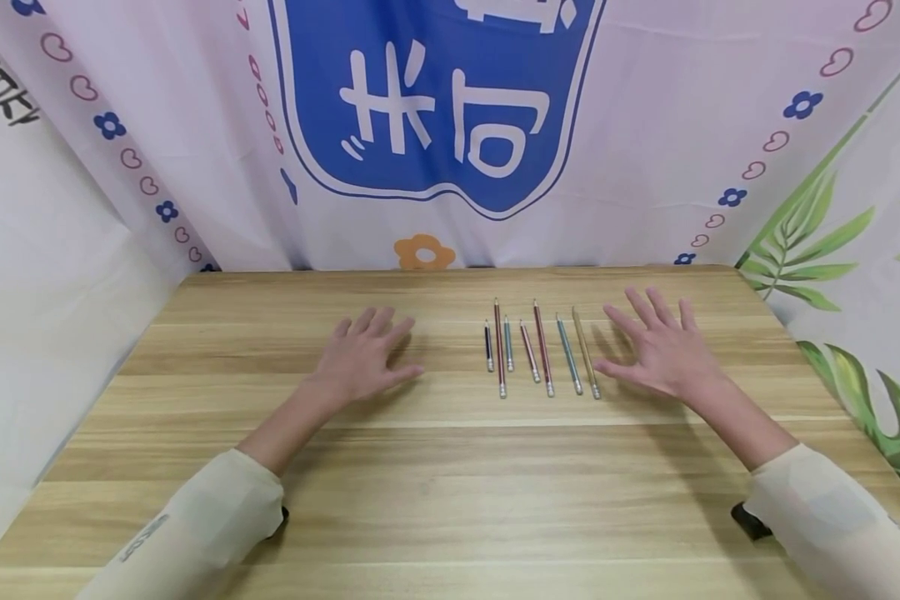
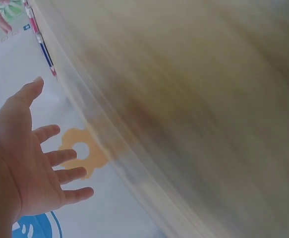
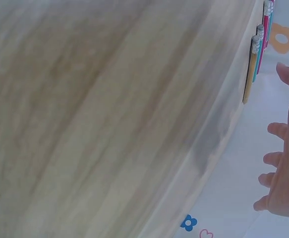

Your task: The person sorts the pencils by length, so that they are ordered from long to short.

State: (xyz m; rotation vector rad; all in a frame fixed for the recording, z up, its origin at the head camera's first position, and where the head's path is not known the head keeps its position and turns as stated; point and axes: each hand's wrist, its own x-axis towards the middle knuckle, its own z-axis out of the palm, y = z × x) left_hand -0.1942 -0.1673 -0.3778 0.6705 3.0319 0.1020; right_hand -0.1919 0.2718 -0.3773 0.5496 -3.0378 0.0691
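Note:
Several pencils with eraser ends toward the person lie side by side on the wooden table [image 1: 435, 500]. From left to right come a short dark blue pencil [image 1: 488, 346], a long red pencil [image 1: 499, 350], a short blue pencil [image 1: 508, 343], a short red pencil [image 1: 529, 352], another long red pencil [image 1: 543, 348], a long blue pencil [image 1: 568, 354] and a gold pencil [image 1: 586, 353]. My left hand [image 1: 360, 358] is left of the row, fingers spread and holding nothing. My right hand [image 1: 663, 346], also spread, is beside the gold pencil [image 3: 251, 74], its thumb nearest to it.
Behind the table's far edge hangs a printed curtain [image 1: 345, 225] with a blue panel and an orange flower. A leaf-patterned cloth [image 1: 870, 275] hangs at the right, and a white cloth [image 1: 37, 275] at the left. Light sleeves cover both forearms.

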